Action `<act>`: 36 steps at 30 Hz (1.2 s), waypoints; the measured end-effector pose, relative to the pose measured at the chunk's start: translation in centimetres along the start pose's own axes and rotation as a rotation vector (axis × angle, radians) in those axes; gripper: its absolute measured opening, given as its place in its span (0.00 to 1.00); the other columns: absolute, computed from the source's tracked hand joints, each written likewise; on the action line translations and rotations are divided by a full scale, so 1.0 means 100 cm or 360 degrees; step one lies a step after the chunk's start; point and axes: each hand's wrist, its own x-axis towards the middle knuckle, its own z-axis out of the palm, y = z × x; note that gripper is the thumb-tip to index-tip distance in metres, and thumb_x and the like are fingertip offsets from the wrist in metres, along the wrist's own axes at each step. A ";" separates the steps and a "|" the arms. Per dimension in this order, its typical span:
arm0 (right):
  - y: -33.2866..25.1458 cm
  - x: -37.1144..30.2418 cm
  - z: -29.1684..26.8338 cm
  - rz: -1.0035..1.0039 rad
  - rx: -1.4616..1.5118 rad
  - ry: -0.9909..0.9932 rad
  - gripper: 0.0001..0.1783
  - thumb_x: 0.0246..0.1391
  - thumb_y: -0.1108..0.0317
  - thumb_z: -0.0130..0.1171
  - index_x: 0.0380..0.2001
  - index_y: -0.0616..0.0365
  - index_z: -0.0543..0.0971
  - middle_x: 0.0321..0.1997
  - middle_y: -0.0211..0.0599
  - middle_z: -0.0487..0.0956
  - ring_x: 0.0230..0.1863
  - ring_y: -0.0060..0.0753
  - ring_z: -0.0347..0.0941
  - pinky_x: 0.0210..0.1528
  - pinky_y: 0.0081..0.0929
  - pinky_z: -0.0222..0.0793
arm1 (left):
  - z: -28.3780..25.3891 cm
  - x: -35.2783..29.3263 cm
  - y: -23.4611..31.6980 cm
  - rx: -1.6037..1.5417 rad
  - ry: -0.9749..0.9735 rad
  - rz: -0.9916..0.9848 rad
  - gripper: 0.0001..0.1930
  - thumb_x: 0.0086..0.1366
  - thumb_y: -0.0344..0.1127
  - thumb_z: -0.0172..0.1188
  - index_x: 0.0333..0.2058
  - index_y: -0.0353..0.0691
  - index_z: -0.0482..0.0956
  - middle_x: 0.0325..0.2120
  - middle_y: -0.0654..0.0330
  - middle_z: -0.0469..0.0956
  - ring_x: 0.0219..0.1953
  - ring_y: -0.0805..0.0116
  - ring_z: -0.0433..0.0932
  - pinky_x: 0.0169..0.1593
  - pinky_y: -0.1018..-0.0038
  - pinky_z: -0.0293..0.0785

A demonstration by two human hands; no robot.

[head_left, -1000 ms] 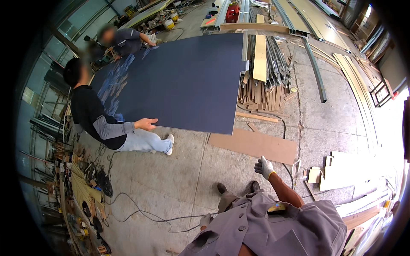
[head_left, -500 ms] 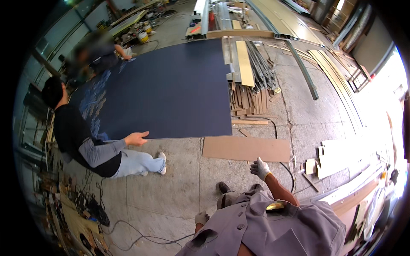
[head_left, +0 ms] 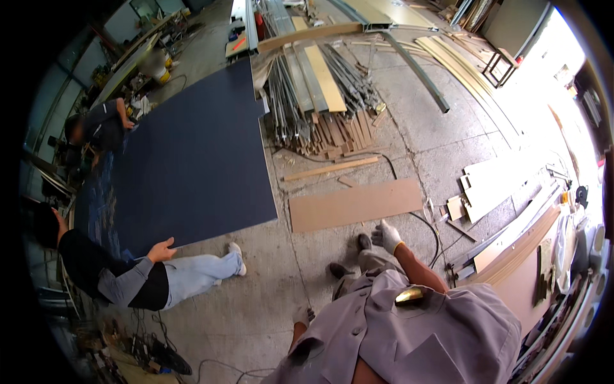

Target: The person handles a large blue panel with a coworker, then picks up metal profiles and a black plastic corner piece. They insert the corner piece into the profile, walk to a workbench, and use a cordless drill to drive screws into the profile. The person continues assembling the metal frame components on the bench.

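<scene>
My right hand (head_left: 387, 237), in a pale work glove, reaches forward at waist height with its fingers stretched out and nothing in them. Just beyond it a flat brown board (head_left: 355, 205) lies on the concrete floor; from above I cannot tell how far apart they are. Low at my left side hangs my gloved left hand (head_left: 302, 315), empty, its fingers loosely bent and partly hidden. To the left is a large dark blue sheet (head_left: 198, 153) with scuffed film along its left side. A co-worker in jeans (head_left: 201, 267) grips its near edge; another person (head_left: 105, 128) is at its far left corner.
Ahead lie bundled metal rods (head_left: 284, 96) and wood strips (head_left: 339, 134). A metal beam (head_left: 416, 70) and long pale boards (head_left: 460, 73) lie farther right. White panels (head_left: 499, 179) and stacked boards (head_left: 511, 275) are at my right. Cables (head_left: 224, 365) trail across the floor behind left.
The blue sheet and both co-workers have shifted left in view and the sheet has turned somewhat. My feet have stepped, and my view has swung right. My hands remain empty.
</scene>
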 end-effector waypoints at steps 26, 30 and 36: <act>-0.243 0.123 0.151 -0.0146 -0.0426 -0.0320 0.24 0.70 0.48 0.56 0.51 0.61 0.76 0.38 0.40 0.82 0.33 0.35 0.81 0.39 0.34 0.81 | 0.218 0.015 0.305 0.0298 -0.0027 0.0956 0.15 0.71 0.43 0.63 0.46 0.35 0.81 0.40 0.56 0.82 0.41 0.64 0.82 0.45 0.66 0.79; -0.261 0.133 0.191 -0.0125 -0.0552 -0.0441 0.22 0.70 0.52 0.57 0.52 0.62 0.77 0.38 0.38 0.82 0.34 0.31 0.81 0.39 0.31 0.80 | 0.261 -0.012 0.392 0.0516 0.0210 0.1380 0.16 0.69 0.42 0.64 0.47 0.35 0.81 0.40 0.51 0.83 0.43 0.57 0.83 0.50 0.64 0.78; -0.292 0.124 0.299 -0.0184 -0.0857 -0.0538 0.21 0.69 0.55 0.58 0.50 0.65 0.78 0.38 0.37 0.82 0.34 0.27 0.79 0.38 0.28 0.78 | 0.270 -0.035 0.522 0.0693 0.0566 0.2054 0.15 0.67 0.37 0.67 0.49 0.38 0.81 0.42 0.51 0.83 0.43 0.50 0.83 0.48 0.59 0.78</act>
